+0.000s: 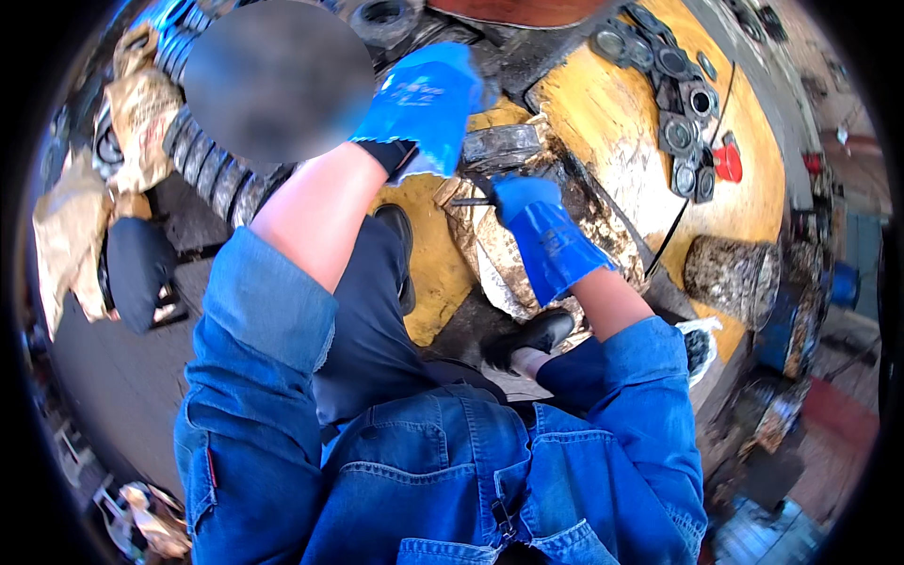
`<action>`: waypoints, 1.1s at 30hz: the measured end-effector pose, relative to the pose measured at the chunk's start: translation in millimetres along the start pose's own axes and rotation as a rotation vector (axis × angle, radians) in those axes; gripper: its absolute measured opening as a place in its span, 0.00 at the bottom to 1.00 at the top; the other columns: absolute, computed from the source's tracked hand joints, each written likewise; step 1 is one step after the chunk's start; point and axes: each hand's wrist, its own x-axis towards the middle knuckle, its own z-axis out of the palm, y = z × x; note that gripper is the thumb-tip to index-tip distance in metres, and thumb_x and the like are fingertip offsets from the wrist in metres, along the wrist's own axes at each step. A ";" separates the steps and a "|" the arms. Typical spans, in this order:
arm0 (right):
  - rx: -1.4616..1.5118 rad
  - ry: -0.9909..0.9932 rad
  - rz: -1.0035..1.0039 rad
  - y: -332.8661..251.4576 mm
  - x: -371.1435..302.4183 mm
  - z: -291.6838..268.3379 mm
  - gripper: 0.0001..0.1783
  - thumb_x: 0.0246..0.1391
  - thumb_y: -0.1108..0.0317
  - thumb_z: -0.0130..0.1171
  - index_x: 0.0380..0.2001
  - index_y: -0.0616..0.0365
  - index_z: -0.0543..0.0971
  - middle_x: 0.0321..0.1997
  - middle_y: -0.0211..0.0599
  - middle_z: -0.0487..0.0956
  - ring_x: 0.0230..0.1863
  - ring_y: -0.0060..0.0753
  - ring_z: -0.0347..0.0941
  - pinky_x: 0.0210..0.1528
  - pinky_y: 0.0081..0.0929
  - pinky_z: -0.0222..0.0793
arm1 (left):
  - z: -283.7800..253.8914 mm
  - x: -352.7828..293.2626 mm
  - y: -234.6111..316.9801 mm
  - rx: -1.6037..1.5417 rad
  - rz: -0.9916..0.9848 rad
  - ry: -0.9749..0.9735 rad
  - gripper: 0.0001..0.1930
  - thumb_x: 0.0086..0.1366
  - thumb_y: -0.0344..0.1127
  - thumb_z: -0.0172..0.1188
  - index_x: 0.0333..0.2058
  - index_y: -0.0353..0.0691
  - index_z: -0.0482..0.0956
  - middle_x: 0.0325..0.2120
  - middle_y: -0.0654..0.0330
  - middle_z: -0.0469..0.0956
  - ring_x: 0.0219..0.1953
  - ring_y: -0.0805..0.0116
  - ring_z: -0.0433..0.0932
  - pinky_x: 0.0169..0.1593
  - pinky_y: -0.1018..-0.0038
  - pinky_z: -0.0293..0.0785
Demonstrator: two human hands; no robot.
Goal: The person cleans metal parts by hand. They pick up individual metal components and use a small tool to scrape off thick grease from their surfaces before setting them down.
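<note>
Both my hands wear blue rubber gloves. My left hand (424, 104) is raised, and its fingertips are smeared by motion, so I cannot see how they are held. Lower and to the right, my right hand (537, 221) is closed around a dark-handled tool (480, 197) with a thin rod pointing left; its exact kind is unclear. Just beyond the right hand lies a dark, greasy ring-shaped metal part (502, 145). Beneath it is a crumpled, oil-stained sheet (494, 268), spread between my feet.
Dark round metal parts (680, 132) lie on a yellow board (603, 89) at right, near a red object (728, 160). A grimy bucket (733, 275) stands nearer. Stacked dark rings (202, 165) and brown paper sacks (141, 122) are at left. A blurred round patch covers the upper left.
</note>
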 end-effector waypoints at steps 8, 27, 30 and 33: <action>0.722 0.236 0.484 23.8 -58.0 124.5 0.18 0.48 0.50 0.57 0.30 0.55 0.80 0.30 0.50 0.80 0.33 0.54 0.77 0.35 0.44 0.72 | 73.3 27.8 -33.9 -0.021 0.122 0.076 0.21 0.56 0.51 0.61 0.42 0.41 0.79 0.37 0.45 0.78 0.39 0.44 0.77 0.40 0.59 0.75; 1.173 0.078 0.895 65.3 -68.0 163.3 0.19 0.51 0.50 0.54 0.34 0.52 0.82 0.37 0.47 0.81 0.39 0.51 0.78 0.43 0.44 0.73 | 200.9 111.0 18.9 0.126 0.177 -0.475 0.14 0.59 0.31 0.54 0.43 0.33 0.73 0.29 0.48 0.78 0.32 0.52 0.77 0.34 0.63 0.72; 1.211 0.121 0.933 69.2 -64.7 161.6 0.16 0.51 0.53 0.54 0.34 0.51 0.82 0.36 0.46 0.81 0.39 0.51 0.78 0.42 0.45 0.73 | 237.2 137.5 -35.0 -0.286 0.057 -0.566 0.13 0.59 0.26 0.53 0.44 0.32 0.73 0.32 0.51 0.78 0.31 0.56 0.78 0.32 0.66 0.73; 1.188 0.147 0.920 71.4 -62.9 151.9 0.14 0.49 0.55 0.55 0.32 0.52 0.82 0.35 0.46 0.81 0.38 0.51 0.78 0.40 0.44 0.74 | 247.2 150.4 -68.7 -0.691 -0.091 -0.631 0.14 0.59 0.21 0.52 0.44 0.30 0.72 0.35 0.55 0.78 0.31 0.60 0.78 0.30 0.69 0.74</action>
